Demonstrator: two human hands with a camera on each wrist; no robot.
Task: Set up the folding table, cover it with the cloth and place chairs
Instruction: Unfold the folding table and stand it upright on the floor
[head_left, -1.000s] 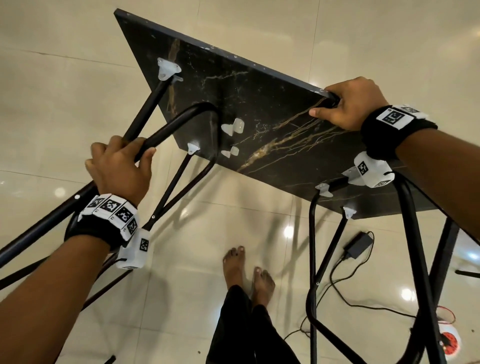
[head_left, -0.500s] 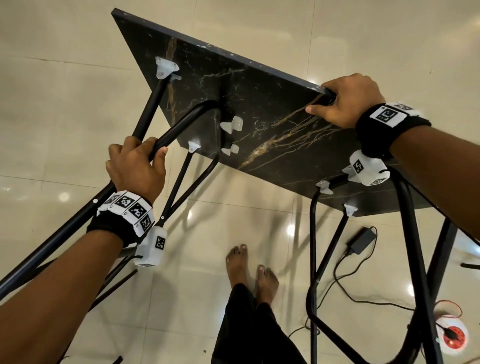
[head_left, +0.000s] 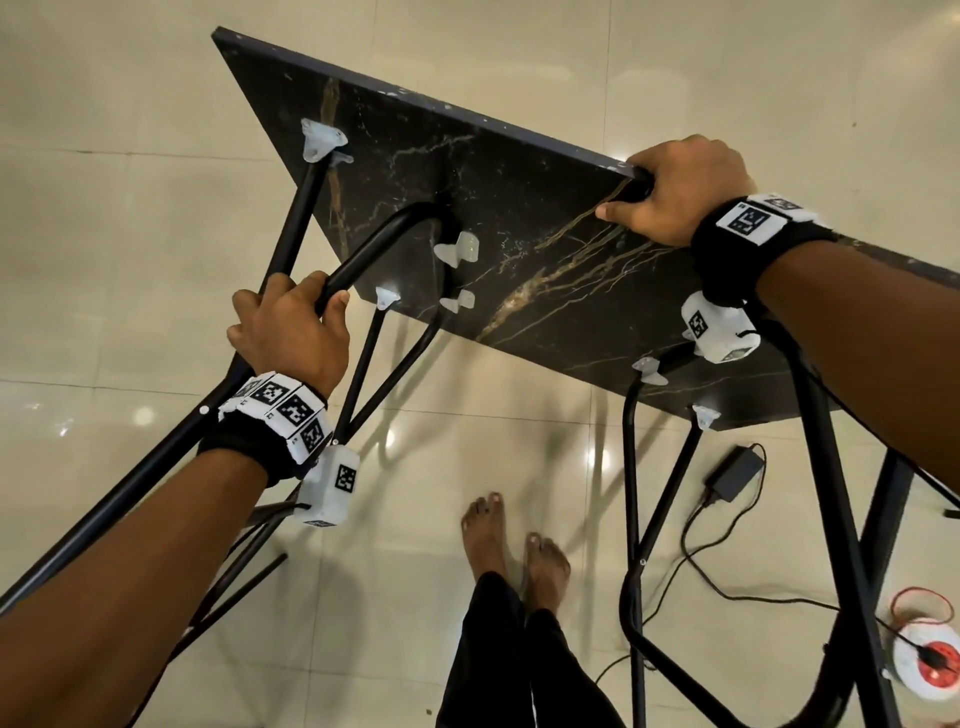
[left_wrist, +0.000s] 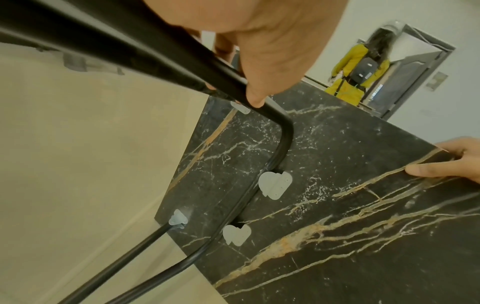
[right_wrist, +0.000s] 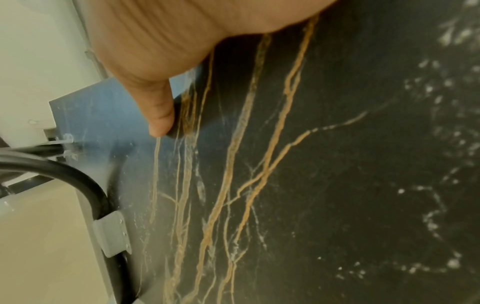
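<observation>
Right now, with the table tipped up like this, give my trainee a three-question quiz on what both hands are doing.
1. True or false: the left hand grips a black metal leg.
2. What does the right hand hold? A) the charger on the floor B) the edge of the tabletop C) a cloth
3. Fill in: the person's feet are ____, standing on the tiled floor.

Key: 1 true; 2 B; 3 bare.
</observation>
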